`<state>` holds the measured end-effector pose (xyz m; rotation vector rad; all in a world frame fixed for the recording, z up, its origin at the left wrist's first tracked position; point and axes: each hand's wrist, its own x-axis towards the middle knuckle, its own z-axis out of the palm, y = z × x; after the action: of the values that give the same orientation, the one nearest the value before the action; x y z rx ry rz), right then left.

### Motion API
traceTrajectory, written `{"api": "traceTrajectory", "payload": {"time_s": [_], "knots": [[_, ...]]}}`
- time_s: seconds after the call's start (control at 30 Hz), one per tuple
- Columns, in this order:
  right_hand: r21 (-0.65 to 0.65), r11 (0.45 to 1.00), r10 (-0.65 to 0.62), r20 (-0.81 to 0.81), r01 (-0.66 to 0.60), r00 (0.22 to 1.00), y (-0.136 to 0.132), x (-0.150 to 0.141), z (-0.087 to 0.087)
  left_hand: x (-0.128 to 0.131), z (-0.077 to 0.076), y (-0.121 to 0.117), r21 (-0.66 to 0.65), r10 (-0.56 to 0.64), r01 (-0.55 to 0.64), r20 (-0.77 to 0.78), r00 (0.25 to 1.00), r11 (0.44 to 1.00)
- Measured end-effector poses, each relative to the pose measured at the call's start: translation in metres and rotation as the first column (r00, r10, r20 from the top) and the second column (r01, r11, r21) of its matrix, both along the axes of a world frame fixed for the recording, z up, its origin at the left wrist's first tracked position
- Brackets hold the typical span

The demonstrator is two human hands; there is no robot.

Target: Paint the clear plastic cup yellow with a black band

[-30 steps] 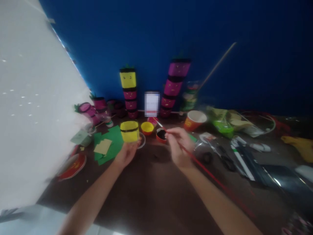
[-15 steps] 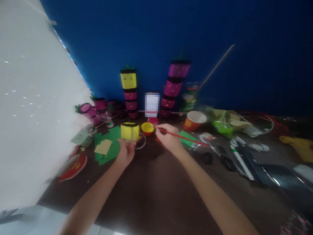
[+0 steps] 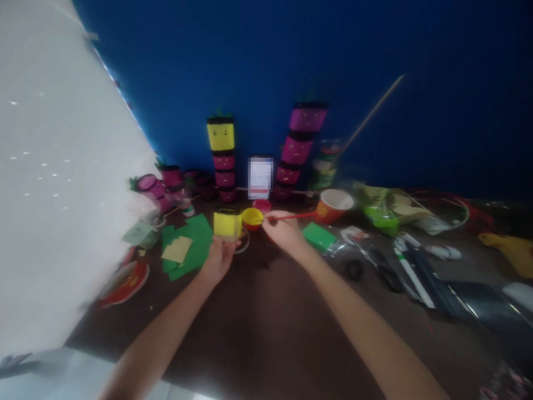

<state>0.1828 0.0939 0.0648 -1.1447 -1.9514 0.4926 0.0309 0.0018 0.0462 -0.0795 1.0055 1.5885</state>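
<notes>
My left hand [image 3: 222, 258] grips the lower part of a yellow-painted cup [image 3: 227, 224] with a black band round its top. In my right hand [image 3: 283, 230] is a red-handled paintbrush [image 3: 302, 215], held in a pinch. The brush's tip end reaches to the rim of a small bowl of yellow paint [image 3: 252, 218]; blur hides whether it touches the paint. Just behind that bowl sits another small bowl with pink paint [image 3: 262, 206]. A clear ring-shaped thing [image 3: 242, 243] lies partly behind my left fingers.
Green paper sheets [image 3: 195, 258] lie left, beside a red paper plate [image 3: 127, 282]. Stacks of pink cups [image 3: 295, 150] stand against the blue wall. A red paper cup [image 3: 333, 205], scissors [image 3: 387, 275] and a yellow glue gun [image 3: 506, 250] are on the right.
The yellow cup has turned and shifted slightly right in my left hand. The brush handle has swung up, from slanting down to the right to nearly level.
</notes>
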Motion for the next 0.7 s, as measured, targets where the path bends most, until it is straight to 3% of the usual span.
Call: {"api": "traceTrajectory", "payload": {"time_s": [0.13, 0.23, 0.4, 0.53, 0.7], "knots": [[-0.002, 1.000, -0.024, -0.055, 0.024, 0.998, -0.004, 0.007, 0.005, 0.000, -0.001, 0.000, 0.008, -0.014, 0.014, 0.006, 1.000, 1.000], [-0.032, 0.999, -0.050, -0.221, 0.044, 0.974, -0.009, 0.015, 0.013, -0.002, -0.002, -0.001, 0.035, -0.036, 0.034, 0.065, 0.997, 0.999], [-0.103, 0.983, 0.075, -0.543, -0.155, 0.836, -0.029, 0.021, 0.027, -0.006, -0.004, -0.003, 0.059, -0.084, 0.077, 0.121, 0.989, 0.995], [0.075, 0.978, 0.207, -0.445, -0.194, 0.871, -0.051, 0.018, 0.033, -0.006, -0.005, -0.003, 0.103, -0.134, 0.121, 0.129, 0.983, 0.987], [0.314, 0.934, 0.255, -0.249, -0.171, 0.934, -0.066, 0.014, 0.038, -0.006, -0.010, -0.003, 0.114, -0.123, 0.108, 0.135, 0.983, 0.988]]}}
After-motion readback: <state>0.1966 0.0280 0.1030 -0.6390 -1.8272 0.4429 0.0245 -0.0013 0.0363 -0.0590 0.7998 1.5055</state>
